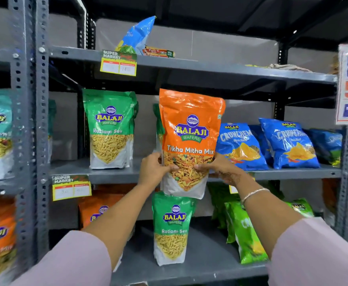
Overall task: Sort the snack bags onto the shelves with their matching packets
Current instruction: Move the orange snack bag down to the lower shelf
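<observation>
We grip the orange Tikha Mitha Mix bag (pixel 189 141) upright, left hand (pixel 152 170) and right hand (pixel 220 168) clasping its lower sides.

An orange Tikha Mitha Mix bag (pixel 189 141) stands upright, held before the middle shelf (pixel 107 172). Green Ratlami Sev bags (pixel 110 129) stand on that shelf, left of it.

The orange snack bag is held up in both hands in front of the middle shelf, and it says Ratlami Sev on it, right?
Not quite. The orange bag, held by the left hand and right hand before the middle shelf, reads Tikha Mitha Mix. Ratlami Sev is on the green bags. The head view shows it.
</observation>
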